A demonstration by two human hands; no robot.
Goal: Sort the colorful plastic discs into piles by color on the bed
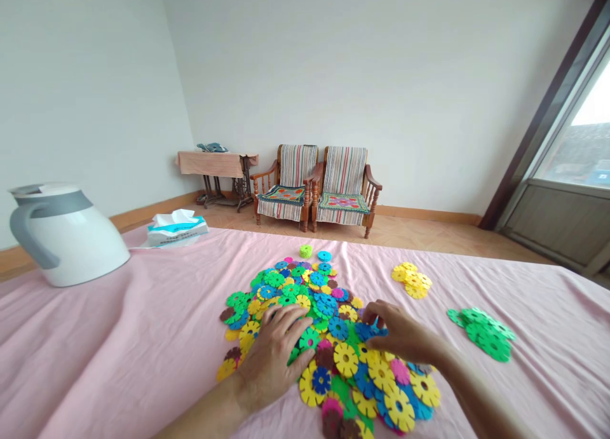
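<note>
A pile of notched plastic snowflake discs (345,359) in yellow, green, blue, pink and brown covers the middle of the table. My left hand (279,350) lies palm down over the pile's left part, thumb apart from the fingers. Near its thumb is a green disc (309,338); what is under the palm is hidden. On the pile's right side, my right hand (398,331) has thumb and curled fingers around blue discs (366,331). How many blue discs it grips is unclear.
Yellow discs (410,280) and green discs (483,333) lie in separate groups at the right. A small lime stack (305,251) stands behind the pile, with a blue stack (324,256) beside it. Leftward are a white jug (81,236) and tissue pack (176,228) on the pink cloth (157,305).
</note>
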